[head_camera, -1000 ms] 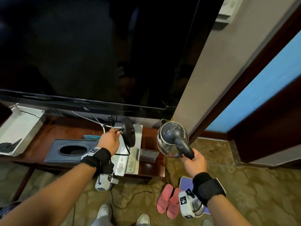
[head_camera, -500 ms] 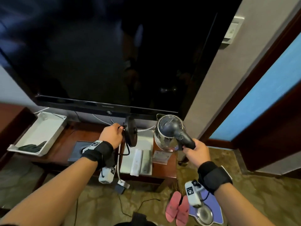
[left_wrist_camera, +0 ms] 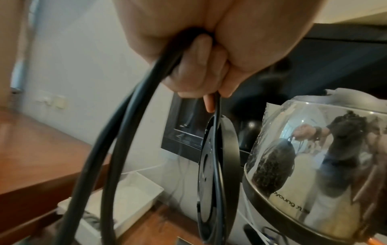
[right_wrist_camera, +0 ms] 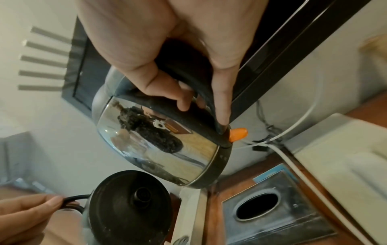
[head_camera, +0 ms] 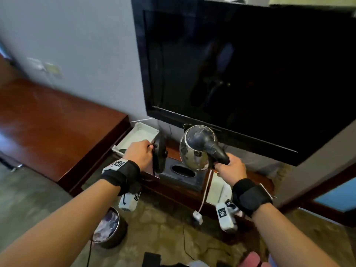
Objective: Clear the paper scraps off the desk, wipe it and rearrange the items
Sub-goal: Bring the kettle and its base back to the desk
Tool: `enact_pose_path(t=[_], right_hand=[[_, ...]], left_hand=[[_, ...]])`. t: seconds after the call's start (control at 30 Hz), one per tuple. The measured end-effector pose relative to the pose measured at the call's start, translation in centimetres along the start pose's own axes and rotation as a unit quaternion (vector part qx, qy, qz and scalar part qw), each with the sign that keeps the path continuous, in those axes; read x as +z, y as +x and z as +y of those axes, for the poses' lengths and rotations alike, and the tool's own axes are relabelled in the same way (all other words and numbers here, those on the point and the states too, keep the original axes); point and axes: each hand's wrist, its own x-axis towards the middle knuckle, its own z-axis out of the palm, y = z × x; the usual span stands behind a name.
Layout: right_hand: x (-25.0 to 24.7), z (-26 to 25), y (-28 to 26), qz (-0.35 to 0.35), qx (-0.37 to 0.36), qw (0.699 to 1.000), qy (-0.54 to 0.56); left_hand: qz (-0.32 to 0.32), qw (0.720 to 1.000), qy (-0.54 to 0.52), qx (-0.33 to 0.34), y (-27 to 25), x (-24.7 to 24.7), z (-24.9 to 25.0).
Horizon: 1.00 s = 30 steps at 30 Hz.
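My right hand (head_camera: pixel 225 166) grips the black handle of a shiny steel kettle (head_camera: pixel 196 149), held in the air over the low wooden shelf (head_camera: pixel 258 180). In the right wrist view my fingers (right_wrist_camera: pixel 184 101) curl round that handle above the kettle's orange switch (right_wrist_camera: pixel 238 134). My left hand (head_camera: pixel 143 151) holds the looped black cord (left_wrist_camera: pixel 125 132), and the round black kettle base (head_camera: pixel 160 157) hangs on edge from it, just left of the kettle. No paper scraps show.
A grey tissue box (head_camera: pixel 181 174) sits under the kettle, flanked by a white tray (head_camera: pixel 137 137) on the left and a white tray (head_camera: pixel 217 187) on the right. The TV (head_camera: pixel 250 74) hangs behind. A higher wooden desk (head_camera: pixel 48 122) lies left. A bin (head_camera: pixel 109 226) stands on the floor.
Both hands have carried the kettle and its base leftward, from the shelf's right end to above the tissue box. The view has swung left, showing the higher desk and the bin.
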Motion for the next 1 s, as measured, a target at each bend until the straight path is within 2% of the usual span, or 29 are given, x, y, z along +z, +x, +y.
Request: enact_pose_path(t=[0.27, 0.53, 0.8, 1.0], right_hand=[[11.7, -8.1, 2.1, -0.107, -0.088, 0.99, -0.038], [24.7, -15.5, 4.3, -0.234, -0.144, 0.961, -0.03], [35.5, -21.4, 1.8, -0.335, -0.209, 0.914, -0.086], [43.2, -24.6, -1.9, -0.367, -0.228, 0.897, -0.092]], left_hand=[[0.076, 0.989, 0.011, -0.123, -2.5, -7.3, -12.0], [0.165, 0.954, 0.033, -0.249, -5.5, -12.4, -22.0], [0.22, 0.903, 0.015, -0.369, -10.1, -15.8, -30.1], [0.226, 0.892, -0.005, -0.391, -11.1, -18.9, -36.4]])
